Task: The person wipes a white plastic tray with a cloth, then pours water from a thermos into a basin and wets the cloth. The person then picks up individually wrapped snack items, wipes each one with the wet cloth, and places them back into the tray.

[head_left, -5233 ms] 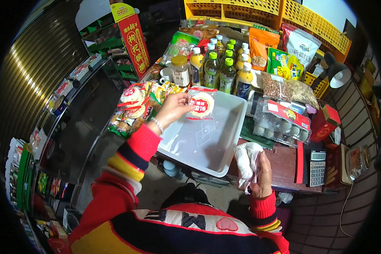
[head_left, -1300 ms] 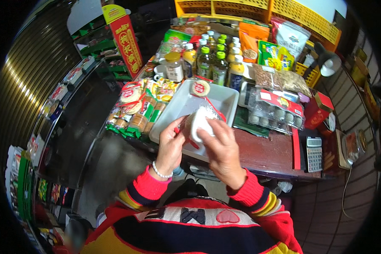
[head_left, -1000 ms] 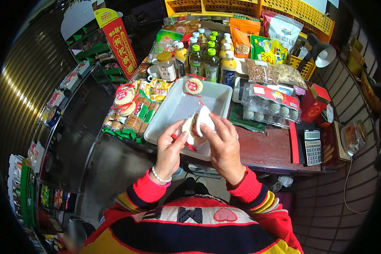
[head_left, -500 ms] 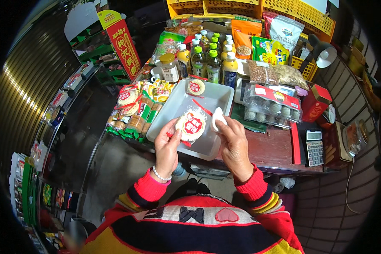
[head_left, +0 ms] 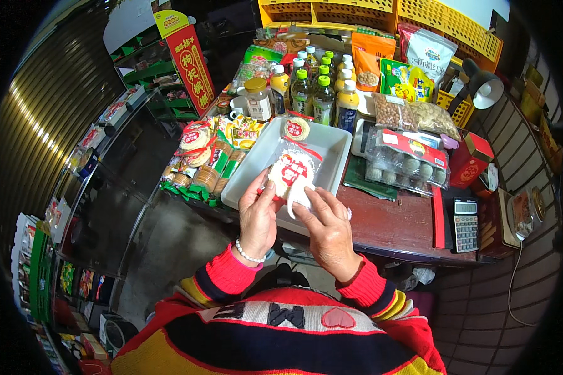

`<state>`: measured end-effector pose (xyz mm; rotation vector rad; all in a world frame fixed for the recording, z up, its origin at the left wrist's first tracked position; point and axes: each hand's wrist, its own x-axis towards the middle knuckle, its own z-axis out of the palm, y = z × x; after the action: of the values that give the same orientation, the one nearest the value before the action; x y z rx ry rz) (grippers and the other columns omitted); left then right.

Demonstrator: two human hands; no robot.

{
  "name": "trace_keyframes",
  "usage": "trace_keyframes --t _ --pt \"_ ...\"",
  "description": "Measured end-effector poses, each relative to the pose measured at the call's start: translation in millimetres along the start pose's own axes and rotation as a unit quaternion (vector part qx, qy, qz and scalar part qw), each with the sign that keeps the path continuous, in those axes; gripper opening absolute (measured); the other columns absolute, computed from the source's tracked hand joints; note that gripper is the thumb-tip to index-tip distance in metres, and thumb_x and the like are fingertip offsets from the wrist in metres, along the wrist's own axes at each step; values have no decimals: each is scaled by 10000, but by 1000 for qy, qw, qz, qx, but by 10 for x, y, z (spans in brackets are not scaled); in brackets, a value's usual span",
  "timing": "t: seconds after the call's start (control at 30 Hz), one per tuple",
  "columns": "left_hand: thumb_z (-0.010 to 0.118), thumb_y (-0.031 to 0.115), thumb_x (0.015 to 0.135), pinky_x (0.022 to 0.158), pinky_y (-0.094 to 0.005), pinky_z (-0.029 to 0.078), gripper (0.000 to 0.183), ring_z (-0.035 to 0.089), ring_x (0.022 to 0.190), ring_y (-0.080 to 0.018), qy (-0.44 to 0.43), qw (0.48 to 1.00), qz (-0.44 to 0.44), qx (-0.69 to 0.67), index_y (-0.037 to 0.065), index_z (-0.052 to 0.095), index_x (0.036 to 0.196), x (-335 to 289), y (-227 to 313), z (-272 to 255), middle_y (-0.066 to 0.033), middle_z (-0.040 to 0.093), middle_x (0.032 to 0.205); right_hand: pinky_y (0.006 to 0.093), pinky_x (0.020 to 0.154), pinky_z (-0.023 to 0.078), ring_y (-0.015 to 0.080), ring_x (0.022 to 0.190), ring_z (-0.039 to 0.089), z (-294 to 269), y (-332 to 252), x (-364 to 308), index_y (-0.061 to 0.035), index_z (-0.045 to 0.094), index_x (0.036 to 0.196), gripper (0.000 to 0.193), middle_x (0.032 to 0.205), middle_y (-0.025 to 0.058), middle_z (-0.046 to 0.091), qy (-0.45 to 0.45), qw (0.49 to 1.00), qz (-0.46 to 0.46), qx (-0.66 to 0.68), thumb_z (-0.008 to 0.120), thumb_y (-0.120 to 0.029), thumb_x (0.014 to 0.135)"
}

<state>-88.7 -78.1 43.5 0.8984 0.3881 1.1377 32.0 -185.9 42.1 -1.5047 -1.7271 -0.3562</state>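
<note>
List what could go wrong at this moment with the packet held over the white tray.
1. Both hands, left hand and right hand, pinch the clear packet at its lower end only; it could slip and drop into the white tray or onto the floor.
2. The tray overhangs the table edge, so a bump from the hands might tip it.

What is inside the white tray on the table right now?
In the white tray one round packet of biscuits lies at the far end. The left hand and right hand hold a bagged packet over it, hiding part of the floor.
</note>
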Motion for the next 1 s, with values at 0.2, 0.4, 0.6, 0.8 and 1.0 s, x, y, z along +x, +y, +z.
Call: trace_keyframes --t 0.2,0.4,0.6,0.8,1.0 --pt "534 147 1006 907 -324 515 367 621 1087 -168 -2 999 4 -41 -1 514 1342 57 90 -65 -96 629 1223 347 880 512 234 1027 619 -59 187 -108 18 542 1297 388 1247 132 604 63 837 342 423 574 8 910" --pt "540 166 993 972 -371 471 311 602 1122 -177 -54 994 -86 -28 27 554 1272 -105 -3 118 -78 628 1227 344 952 494 197 1117 600 -97 250 -16 -12 402 1428 673 1273 111 590 89 570 358 734 736 -159 862" --pt "567 187 993 810 -261 490 209 610 965 -111 -109 971 -167 128 63 631 1149 -125 -87 -46 -36 657 1095 366 963 502 221 1135 608 -134 236 18 -9 449 1382 637 1266 122 602 52 579 350 734 745 -100 826" --pt "672 159 934 906 -273 489 421 589 1034 -118 -121 977 -65 165 -31 529 1281 -90 -41 25 -74 622 1150 369 927 529 219 1064 648 -86 328 -90 15 484 1338 543 1208 133 641 73 557 377 737 706 -82 852" --pt "691 173 918 926 -305 484 485 583 1081 -143 -140 981 -99 89 -37 513 1317 -86 121 122 -102 615 1201 344 891 542 205 1019 665 -123 286 -84 23 521 1311 553 1177 128 661 67 568 381 726 753 -98 824"
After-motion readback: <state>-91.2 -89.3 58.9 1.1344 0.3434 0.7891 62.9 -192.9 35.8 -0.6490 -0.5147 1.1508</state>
